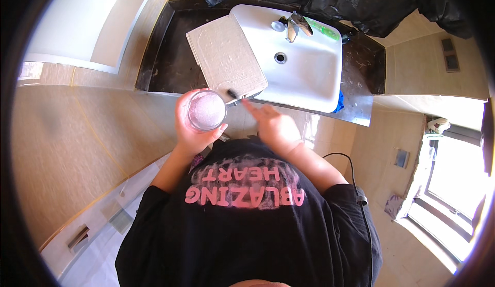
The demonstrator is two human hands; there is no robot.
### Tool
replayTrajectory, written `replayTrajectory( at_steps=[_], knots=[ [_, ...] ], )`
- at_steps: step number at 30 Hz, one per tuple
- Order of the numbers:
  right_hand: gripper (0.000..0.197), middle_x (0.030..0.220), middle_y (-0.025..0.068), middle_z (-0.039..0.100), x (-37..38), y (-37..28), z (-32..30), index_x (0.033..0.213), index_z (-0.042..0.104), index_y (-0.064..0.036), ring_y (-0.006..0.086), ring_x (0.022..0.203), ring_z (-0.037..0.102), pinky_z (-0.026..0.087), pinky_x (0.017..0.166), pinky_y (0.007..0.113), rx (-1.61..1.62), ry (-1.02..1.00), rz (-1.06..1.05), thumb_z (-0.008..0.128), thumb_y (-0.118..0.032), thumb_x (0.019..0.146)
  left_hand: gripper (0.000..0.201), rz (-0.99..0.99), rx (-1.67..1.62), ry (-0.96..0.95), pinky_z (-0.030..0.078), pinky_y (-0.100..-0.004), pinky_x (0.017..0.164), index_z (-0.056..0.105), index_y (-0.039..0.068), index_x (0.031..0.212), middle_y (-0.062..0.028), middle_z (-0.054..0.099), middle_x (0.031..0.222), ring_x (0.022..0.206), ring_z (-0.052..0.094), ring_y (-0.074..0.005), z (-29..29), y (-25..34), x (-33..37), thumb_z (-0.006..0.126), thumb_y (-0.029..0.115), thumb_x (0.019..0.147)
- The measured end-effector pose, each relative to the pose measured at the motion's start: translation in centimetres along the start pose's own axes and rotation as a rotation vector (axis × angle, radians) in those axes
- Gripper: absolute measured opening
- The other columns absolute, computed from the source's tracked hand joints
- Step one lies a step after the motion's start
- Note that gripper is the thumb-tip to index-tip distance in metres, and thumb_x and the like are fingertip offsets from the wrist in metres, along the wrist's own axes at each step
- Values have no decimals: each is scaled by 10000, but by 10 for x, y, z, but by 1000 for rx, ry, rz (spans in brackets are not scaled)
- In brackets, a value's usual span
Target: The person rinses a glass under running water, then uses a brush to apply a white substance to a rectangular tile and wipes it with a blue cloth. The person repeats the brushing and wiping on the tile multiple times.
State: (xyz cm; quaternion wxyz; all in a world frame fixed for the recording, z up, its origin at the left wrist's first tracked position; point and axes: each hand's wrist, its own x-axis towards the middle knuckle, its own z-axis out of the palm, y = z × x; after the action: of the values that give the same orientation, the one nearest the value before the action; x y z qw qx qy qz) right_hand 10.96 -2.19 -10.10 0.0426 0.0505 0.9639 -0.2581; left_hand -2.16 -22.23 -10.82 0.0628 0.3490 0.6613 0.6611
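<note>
My left hand [186, 128] is wrapped round a clear glass [207, 110] with pale pink, frothy-looking contents, held up in front of my chest. In my right hand [278, 131] is a small brush; its dark bristles [233, 94] are at the near edge of a beige cardboard piece [227, 55]. Most of the brush's handle is hidden by my fingers. The cardboard lies tilted across the dark counter and the left part of the sink, its surface wrinkled and slightly bumpy. I cannot tell whether the bristles touch it.
The white sink [309, 76] has a drain and a metal tap [294, 27], with a green package [322, 28] behind. Dark plastic sheeting [356, 1] hangs above. Something blue [339, 102] sits by the sink's right corner. A black cable [363, 235] runs down my right side.
</note>
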Motion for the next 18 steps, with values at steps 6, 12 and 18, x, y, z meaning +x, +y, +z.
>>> replayTrajectory(
  at_steps=[6, 12, 18],
  knots=[
    [676, 838, 98, 600, -3, 23, -14, 1438, 513, -190, 293, 641, 639, 568, 590, 407, -63, 236, 111, 549, 6, 792, 901, -14, -26, 37, 446, -443, 1046, 329, 12, 1396, -220, 495, 1351, 1238, 538, -297, -10, 4, -13, 840, 21, 654],
    [774, 922, 119, 602, 3, -3, 7, 1518, 383, -254, 308, 697, 663, 581, 646, 415, -2, 30, -5, 533, 8, 806, 877, -19, 18, 100, 425, -451, 1068, 321, 16, 1389, -213, 493, 1350, 1268, 520, -312, -20, 1, -10, 832, 28, 676],
    [724, 859, 113, 603, 14, 0, 3, 1508, 405, -250, 307, 662, 652, 567, 606, 414, -101, 24, 4, 520, -17, 833, 873, 22, 63, 111, 431, -456, 1062, 329, 20, 1385, -207, 501, 1337, 1261, 527, -313, -33, 5, -14, 835, 29, 673]
  ],
)
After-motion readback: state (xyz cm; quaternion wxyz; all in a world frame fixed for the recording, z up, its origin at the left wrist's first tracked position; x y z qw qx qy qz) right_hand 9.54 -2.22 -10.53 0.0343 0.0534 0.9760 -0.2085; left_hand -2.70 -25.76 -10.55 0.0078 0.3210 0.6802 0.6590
